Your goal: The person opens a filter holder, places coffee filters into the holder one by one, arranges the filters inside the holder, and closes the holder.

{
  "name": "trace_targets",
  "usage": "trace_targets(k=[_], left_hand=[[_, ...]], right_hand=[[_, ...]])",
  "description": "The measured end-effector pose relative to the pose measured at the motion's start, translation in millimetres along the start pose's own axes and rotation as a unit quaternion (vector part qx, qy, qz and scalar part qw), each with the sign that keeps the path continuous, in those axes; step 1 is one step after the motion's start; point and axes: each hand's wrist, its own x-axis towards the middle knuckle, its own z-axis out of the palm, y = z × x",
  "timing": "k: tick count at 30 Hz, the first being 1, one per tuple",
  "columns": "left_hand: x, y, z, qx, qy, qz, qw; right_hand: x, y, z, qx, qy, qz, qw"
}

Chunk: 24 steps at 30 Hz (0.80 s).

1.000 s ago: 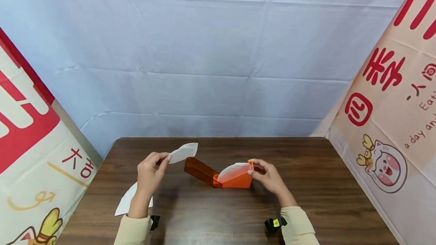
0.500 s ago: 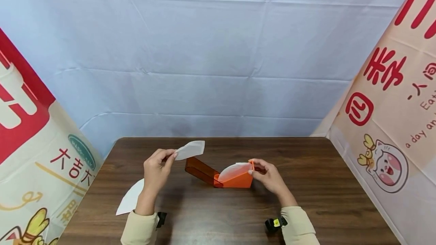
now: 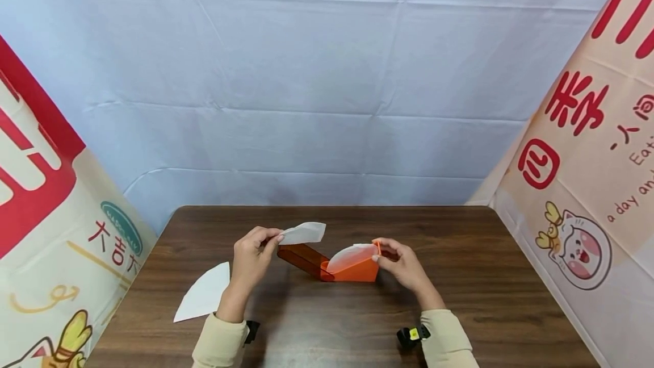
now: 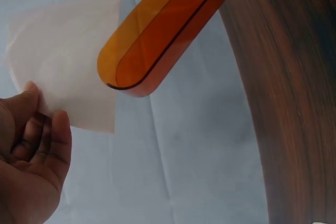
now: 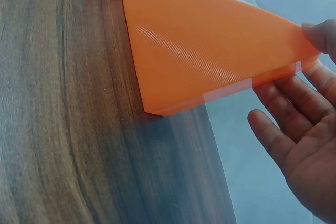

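Note:
My left hand (image 3: pixel 252 255) pinches a white paper coffee filter (image 3: pixel 305 233) by its near edge, above the raised lid. In the left wrist view the filter (image 4: pixel 73 56) hangs flat between thumb and fingers, beside the lid's rounded end. An orange filter case (image 3: pixel 356 272) stands on the table, its see-through amber lid (image 3: pixel 301 260) swung out to the left. White filters (image 3: pixel 348 256) stand up inside it. My right hand (image 3: pixel 402 264) grips the case's right end; in the right wrist view, the thumb is on one side of the case (image 5: pixel 210 51) and fingers on its edge.
Another white fan-shaped filter (image 3: pixel 205 293) lies on the brown wooden table (image 3: pixel 327 322), left of my left forearm. A pale cloth backdrop (image 3: pixel 327 101) rises behind the table, with printed cloths at left and right.
My left hand has moved right with the filter, which now hangs over the lid's end. More of the filter on the table shows. The right hand and the case stay in place.

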Motion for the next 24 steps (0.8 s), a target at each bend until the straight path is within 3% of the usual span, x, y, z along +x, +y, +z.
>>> trace_targets(k=[9,18,24], left_hand=[[4.2,4.0,6.4,-0.015,-0.005,-0.003,0.9999],[5.1,9.7,16.3,-0.017,0.001,0.013,0.9998],[6.6,12.4,19.2,-0.026,-0.013,-0.003,0.9996]], right_hand=[[-5.3,-33.8,0.1,-0.009,-0.003,-0.004,1.0],[-6.1,-36.1,0.4,-0.009,-0.004,0.005,1.0],[-5.7,-29.5,0.4,-0.003,-0.004,-0.001,1.0]])
